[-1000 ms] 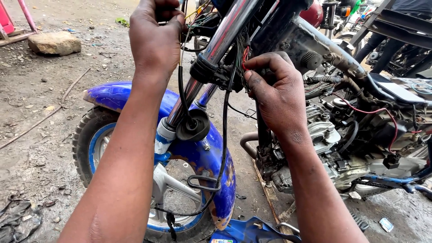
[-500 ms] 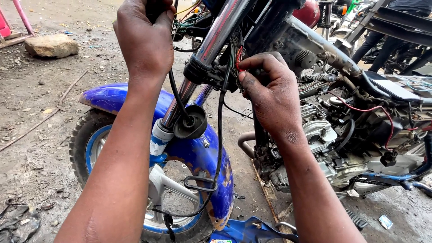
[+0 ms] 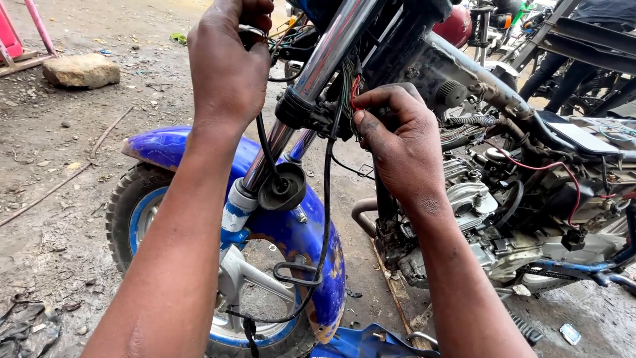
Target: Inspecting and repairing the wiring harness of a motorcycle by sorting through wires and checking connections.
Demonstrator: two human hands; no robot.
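Observation:
A stripped motorcycle stands before me with a blue front mudguard [image 3: 301, 232] over the front wheel [image 3: 132, 212] and chrome fork tubes [image 3: 324, 59]. My left hand [image 3: 228, 63] is raised in front of the fork top, closed around a small part with a black cable hanging from it. My right hand [image 3: 397, 142] pinches a bundle of coloured wires [image 3: 351, 89] beside the steering head, fingers closed on them. A black round cap [image 3: 283, 189] hangs on a cable against the fork leg.
The bare engine [image 3: 477, 219] and red wires sit at right. A rock [image 3: 81, 69] lies on the muddy ground at upper left. Other motorcycle parts and a frame stand behind at upper right. A blue panel [image 3: 358, 345] lies below.
Both hands have shifted slightly left and down in view as the camera moved; the left hand sits a bit higher on the fork top, the right still grips the wires.

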